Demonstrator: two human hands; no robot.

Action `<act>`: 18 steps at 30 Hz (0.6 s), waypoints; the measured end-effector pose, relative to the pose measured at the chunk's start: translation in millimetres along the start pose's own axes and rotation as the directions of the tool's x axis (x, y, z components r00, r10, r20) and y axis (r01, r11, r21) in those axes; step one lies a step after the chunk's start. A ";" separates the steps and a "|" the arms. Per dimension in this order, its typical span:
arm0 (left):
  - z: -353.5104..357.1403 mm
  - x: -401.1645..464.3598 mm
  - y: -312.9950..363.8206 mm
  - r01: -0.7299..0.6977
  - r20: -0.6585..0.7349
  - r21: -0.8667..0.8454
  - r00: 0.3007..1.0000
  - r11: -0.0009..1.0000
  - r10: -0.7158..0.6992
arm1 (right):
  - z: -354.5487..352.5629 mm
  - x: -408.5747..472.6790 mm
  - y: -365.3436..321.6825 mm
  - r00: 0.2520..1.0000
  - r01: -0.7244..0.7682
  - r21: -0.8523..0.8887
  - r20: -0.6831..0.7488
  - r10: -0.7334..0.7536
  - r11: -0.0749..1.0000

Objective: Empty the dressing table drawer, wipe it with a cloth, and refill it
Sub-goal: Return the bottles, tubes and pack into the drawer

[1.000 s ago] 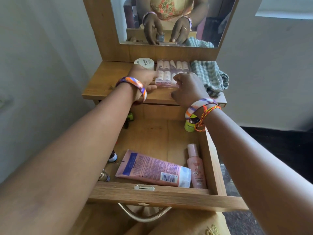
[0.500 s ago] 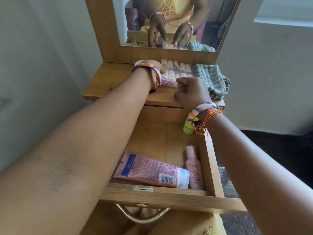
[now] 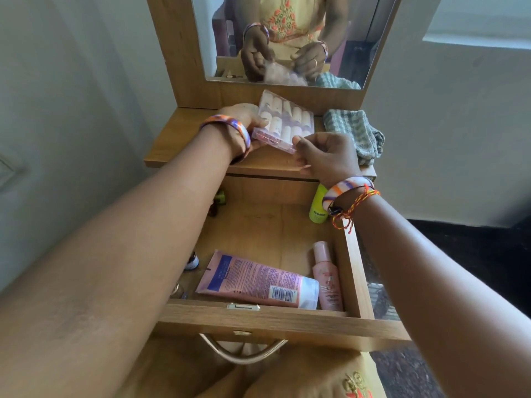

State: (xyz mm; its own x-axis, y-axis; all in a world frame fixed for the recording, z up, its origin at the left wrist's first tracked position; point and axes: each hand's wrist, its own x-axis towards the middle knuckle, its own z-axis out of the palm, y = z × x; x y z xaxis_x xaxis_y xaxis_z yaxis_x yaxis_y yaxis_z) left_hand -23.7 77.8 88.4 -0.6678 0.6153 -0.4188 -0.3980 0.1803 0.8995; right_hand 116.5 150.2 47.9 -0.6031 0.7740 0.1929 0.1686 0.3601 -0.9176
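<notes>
Clear case (image 3: 283, 122) of small pale tubes, in two rows, held tilted above the surface (image 3: 178, 150), its far edge raised toward the mirror (image 3: 287, 38) and its near edge lowest. The case's long axis runs left to right, spanning the gap between the two hands. The left hand (image 3: 244, 122) grips the case's near-left corner, thumb on top, the other fingers hidden beneath. The right hand (image 3: 327, 156) pinches the near-right corner between thumb and curled fingers (image 3: 298, 140). Both hands are at the case, neither nearer. Whether the case is leaving or returning to the drawer (image 3: 273, 225) cannot be read from this view; the drawer lies below and nearer the viewer than the case, so a move into it would be downward and toward the body.

Counts, placed relative to the case: one checked cloth (image 3: 353, 133), crumpled on the surface just right of it; one pale round lid, partly hidden behind the left hand. Below it in the open drawer: one pink tube (image 3: 258, 280) lying crosswise near the front; one pink bottle (image 3: 327, 277) lying along the right wall; one yellow-green bottle (image 3: 317, 208) at the back right corner; several small items along the left wall, mostly hidden by the left arm and not countable.
</notes>
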 end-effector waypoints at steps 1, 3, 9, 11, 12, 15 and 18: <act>-1.4 -6.0 -1.2 -0.013 -0.002 -0.091 1.000 0.996 0.012 | -0.7 -4.0 -2.1 1.000 -0.010 -0.023 0.007 0.010 1.000; -9.8 -17.5 -6.3 -0.011 0.015 -0.152 1.000 0.988 0.013 | -2.3 -13.7 -7.2 0.998 -0.051 -0.050 0.041 0.053 0.997; -43.1 -50.9 -25.8 0.013 0.102 -0.370 0.994 0.929 0.027 | -7.5 -35.1 -14.6 0.906 -0.328 0.042 0.296 0.302 0.944; -51.7 -57.7 -33.3 0.016 0.142 -0.394 0.989 0.919 0.043 | -10.0 -41.0 -17.2 0.877 -0.395 0.233 0.382 0.290 0.889; -55.4 -60.6 -37.4 0.021 0.161 -0.388 0.986 0.921 0.046 | -11.7 -43.0 -17.7 0.878 -0.406 0.329 0.399 0.265 0.852; -64.4 -71.7 -46.7 0.073 0.252 -0.331 0.968 0.941 0.014 | -21.2 -46.7 -16.7 0.876 -0.400 0.417 0.437 0.206 0.816; -71.1 -82.8 -53.0 0.135 0.346 -0.224 0.937 0.965 -0.051 | -31.0 -54.6 -14.7 0.786 -0.480 0.319 0.570 0.240 0.817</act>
State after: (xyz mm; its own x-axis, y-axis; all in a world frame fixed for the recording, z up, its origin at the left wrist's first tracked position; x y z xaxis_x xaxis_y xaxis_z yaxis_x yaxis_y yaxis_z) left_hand 8.0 -37.3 66.6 -0.3877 0.8329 -0.3950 -0.6151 0.0854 0.7838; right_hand 171.1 118.7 61.6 -0.8776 0.3983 -0.2667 0.1791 -0.2436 -0.9532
